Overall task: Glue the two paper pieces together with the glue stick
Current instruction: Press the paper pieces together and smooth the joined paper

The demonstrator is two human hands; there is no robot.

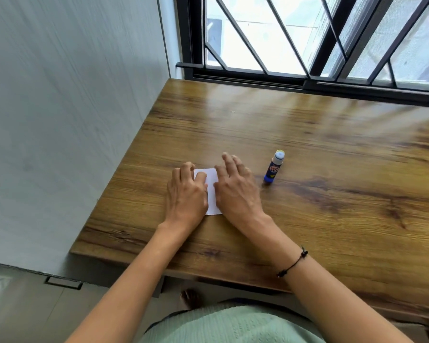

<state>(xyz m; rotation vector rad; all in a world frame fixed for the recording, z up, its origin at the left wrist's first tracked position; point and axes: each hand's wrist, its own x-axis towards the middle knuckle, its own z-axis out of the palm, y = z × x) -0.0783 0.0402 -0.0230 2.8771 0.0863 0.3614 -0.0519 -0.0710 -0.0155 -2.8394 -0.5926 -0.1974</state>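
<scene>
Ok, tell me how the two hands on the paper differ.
The left hand has its fingers curled, tips pressing the white paper sheet; the right hand has fingers straighter and spread, reaching past the paper's far edge. Both rest on the sheet; neither holds the blue glue stick.

Two hands cover most of a white paper (212, 194) on the wooden counter (307, 134): the left hand (186, 194) hides its left edge, the right hand (235, 189) its right edge. Whether one sheet or two lie there cannot be told. The label on the glue stick (274, 167) is too small to read fully. The counter runs off the picture's right edge. A foot (191, 297) shows only in part under the counter's front edge.
</scene>
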